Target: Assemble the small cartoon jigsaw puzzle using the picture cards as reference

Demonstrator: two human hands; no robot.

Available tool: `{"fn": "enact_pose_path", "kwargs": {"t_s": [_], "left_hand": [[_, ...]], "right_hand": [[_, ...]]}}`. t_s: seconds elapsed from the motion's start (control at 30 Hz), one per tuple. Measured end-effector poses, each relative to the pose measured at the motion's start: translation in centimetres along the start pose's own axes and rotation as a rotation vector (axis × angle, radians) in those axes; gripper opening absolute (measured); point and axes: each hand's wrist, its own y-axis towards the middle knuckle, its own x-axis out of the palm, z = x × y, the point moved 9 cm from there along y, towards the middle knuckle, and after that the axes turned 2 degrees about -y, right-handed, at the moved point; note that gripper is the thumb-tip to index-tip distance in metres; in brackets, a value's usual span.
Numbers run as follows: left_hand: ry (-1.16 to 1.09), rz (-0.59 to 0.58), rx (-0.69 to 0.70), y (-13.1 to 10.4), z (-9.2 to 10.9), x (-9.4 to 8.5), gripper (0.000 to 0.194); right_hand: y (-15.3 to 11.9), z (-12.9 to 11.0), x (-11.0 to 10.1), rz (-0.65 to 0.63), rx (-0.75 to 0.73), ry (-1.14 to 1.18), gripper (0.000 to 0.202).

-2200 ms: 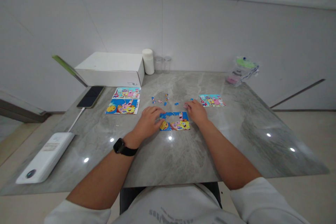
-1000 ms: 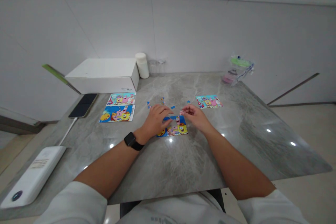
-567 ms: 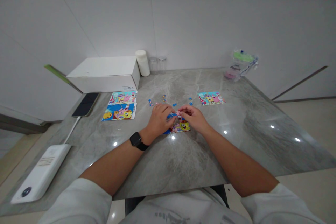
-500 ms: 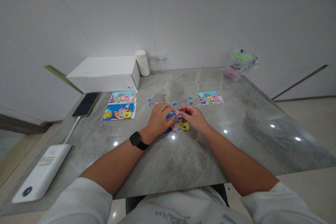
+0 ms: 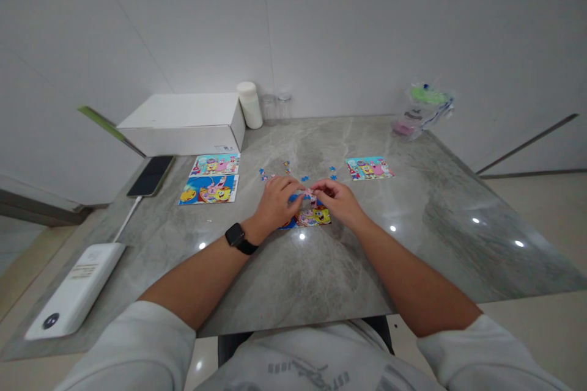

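A partly assembled cartoon puzzle [image 5: 316, 216] lies on the grey marble table in front of me. My left hand [image 5: 279, 200], with a black watch on the wrist, rests on its left side, thumb and fingers bent at its upper part. At the upper right, my right hand [image 5: 338, 200] pinches a small pink puzzle piece [image 5: 310, 193] at the puzzle's top edge. Loose blue pieces [image 5: 332, 173] and several others lie just beyond the hands. What is under my left fingers is hidden.
Two cartoon picture cards [image 5: 211, 190] lie at the left, a finished-looking one [image 5: 369, 168] at the right. Behind stand a white box [image 5: 183, 122], a white bottle [image 5: 250, 105] and clear jars [image 5: 284, 109]. A phone [image 5: 151, 176] is cabled to a power bank [image 5: 76, 290]; a plastic bag [image 5: 422, 113] sits back right.
The view has shifted slightly. Both hands stay at the puzzle's upper edge, with the fingers only slightly moved.
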Motion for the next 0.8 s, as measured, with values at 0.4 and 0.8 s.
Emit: {"fn": "enact_pose_path", "kwargs": {"t_s": [0.4, 0.8], "left_hand": [[0.036, -0.199, 0.060, -0.5, 0.2, 2.1, 0.019], [0.047, -0.266, 0.047, -0.8, 0.3, 2.7, 0.020]], "right_hand": [[0.1, -0.9, -2.8, 0.159, -0.057, -0.373, 0.020], [0.0, -1.7, -3.0, 0.172, -0.076, -0.503, 0.019]]}}
